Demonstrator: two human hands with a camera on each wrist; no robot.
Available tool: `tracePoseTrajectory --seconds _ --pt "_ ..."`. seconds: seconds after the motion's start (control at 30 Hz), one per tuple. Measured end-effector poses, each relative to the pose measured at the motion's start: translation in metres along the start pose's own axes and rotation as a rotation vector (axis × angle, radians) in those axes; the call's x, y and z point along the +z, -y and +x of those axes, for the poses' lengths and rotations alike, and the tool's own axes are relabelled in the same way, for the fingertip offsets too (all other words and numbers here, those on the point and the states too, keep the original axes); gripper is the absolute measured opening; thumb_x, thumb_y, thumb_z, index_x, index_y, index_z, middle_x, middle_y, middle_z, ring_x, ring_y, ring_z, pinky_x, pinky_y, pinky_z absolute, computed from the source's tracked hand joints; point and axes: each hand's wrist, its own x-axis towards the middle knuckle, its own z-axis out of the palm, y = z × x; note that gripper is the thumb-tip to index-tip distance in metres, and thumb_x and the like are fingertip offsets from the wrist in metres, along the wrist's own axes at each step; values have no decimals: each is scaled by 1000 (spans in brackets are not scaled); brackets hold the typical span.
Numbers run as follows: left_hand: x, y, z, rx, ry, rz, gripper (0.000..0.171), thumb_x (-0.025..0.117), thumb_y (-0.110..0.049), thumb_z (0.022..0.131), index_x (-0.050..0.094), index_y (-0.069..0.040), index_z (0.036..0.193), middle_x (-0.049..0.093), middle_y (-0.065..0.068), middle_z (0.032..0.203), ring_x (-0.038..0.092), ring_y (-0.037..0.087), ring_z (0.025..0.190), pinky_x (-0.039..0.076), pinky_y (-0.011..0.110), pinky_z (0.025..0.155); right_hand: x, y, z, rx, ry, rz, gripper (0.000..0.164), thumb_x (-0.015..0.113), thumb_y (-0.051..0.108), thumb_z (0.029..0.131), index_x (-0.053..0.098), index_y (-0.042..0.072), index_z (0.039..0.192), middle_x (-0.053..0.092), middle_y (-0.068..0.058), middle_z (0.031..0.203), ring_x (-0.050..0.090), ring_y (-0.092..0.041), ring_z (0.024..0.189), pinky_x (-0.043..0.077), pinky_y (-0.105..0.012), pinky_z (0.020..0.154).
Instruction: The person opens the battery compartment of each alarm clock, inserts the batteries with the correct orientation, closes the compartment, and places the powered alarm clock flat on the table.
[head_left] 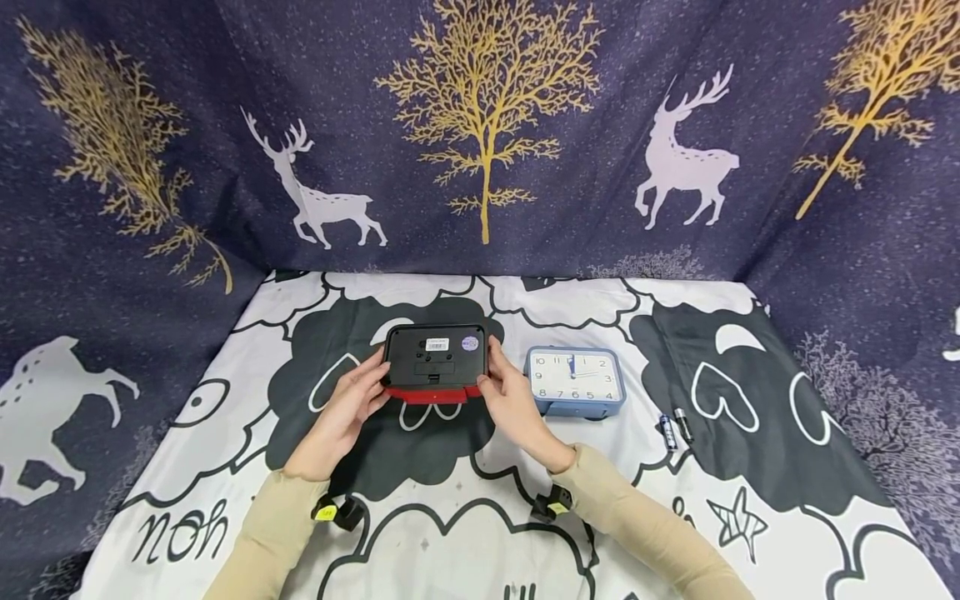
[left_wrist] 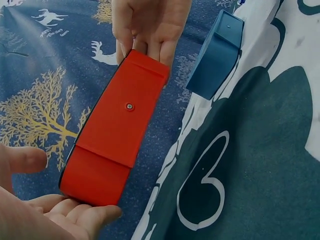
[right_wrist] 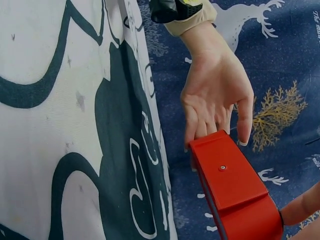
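A red clock (head_left: 423,393) is held up with its black back (head_left: 405,354) facing the head camera. The back carries a white label, a round purple sticker and a battery cover (head_left: 435,368). My left hand (head_left: 347,408) holds the clock's left end, fingers under it. At the opposite end, my right hand (head_left: 516,408) grips the side with thumb and fingers. Both wrist views show the red base (left_wrist: 112,125) with a screw in it. The clock's dial is hidden.
A blue clock (head_left: 575,375) stands to the right of my right hand, dial showing. Farther right, a blue battery (head_left: 667,432) and a black battery (head_left: 683,426) lie on the patterned cloth (head_left: 465,542). A dark curtain (head_left: 315,50) hangs behind.
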Motion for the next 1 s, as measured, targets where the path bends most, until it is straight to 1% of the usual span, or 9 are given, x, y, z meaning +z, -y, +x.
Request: tracePoseTrajectory --seconds 0.1,0.17,0.37,0.4,0.63,0.83,0.87,0.9,1.0 --pt "-1 1 -1 -6 -2 4 61 45 -23 102 18 -16 156 21 2 162 32 17 141 25 38 118 0 0 0 18 -9 7 61 45 -1 96 21 -5 151 39 -24 148 51 -30 129 44 -45 102" --pt "-1 2 -1 -8 5 6 61 45 -23 102 17 -15 156 20 2 162 30 19 142 25 38 118 0 -1 1 21 -11 0 59 44 -1 96 22 -6 150 38 -25 149 49 -31 130 43 -45 103" --pt "-1 4 0 -3 15 15 61 43 -22 103 15 -11 156 16 5 162 23 25 147 22 40 120 1 -7 3 19 -33 -72 51 40 5 101 27 -8 148 30 -25 153 32 -33 142 33 -47 112" --pt "-1 4 0 -1 21 20 61 43 -21 103 15 -11 156 16 5 163 22 26 147 22 41 120 1 -8 4 24 -38 -74 51 40 6 102 27 -8 148 30 -25 153 31 -33 143 32 -46 113" --pt "0 4 3 -9 32 41 62 42 -21 103 13 -10 156 15 6 163 21 27 148 21 42 120 2 -8 4 21 -54 -18 48 40 1 100 30 -11 146 37 -30 148 39 -37 138 36 -46 110" --pt "0 4 4 -11 2 66 61 44 -21 102 17 -11 156 15 2 163 21 25 148 21 42 120 5 -10 4 72 -59 20 47 41 -3 97 35 -11 143 44 -29 143 43 -35 135 36 -46 110" --pt "1 4 4 -11 1 67 60 44 -21 102 18 -12 156 15 2 163 22 25 148 21 43 120 4 -6 3 82 -57 24 46 40 -4 97 35 -12 142 44 -30 142 44 -36 134 36 -47 110" --pt "0 5 5 -11 1 71 60 44 -21 102 18 -12 156 14 1 163 22 25 148 21 43 120 4 -1 2 83 -54 21 46 40 -5 97 35 -13 141 45 -31 141 44 -37 134 37 -48 109" --pt "0 7 5 -8 5 77 61 45 -22 102 19 -12 155 16 1 163 23 25 147 21 44 120 4 -3 2 83 -46 32 45 39 -5 97 34 -14 141 46 -31 141 45 -37 133 37 -49 109"
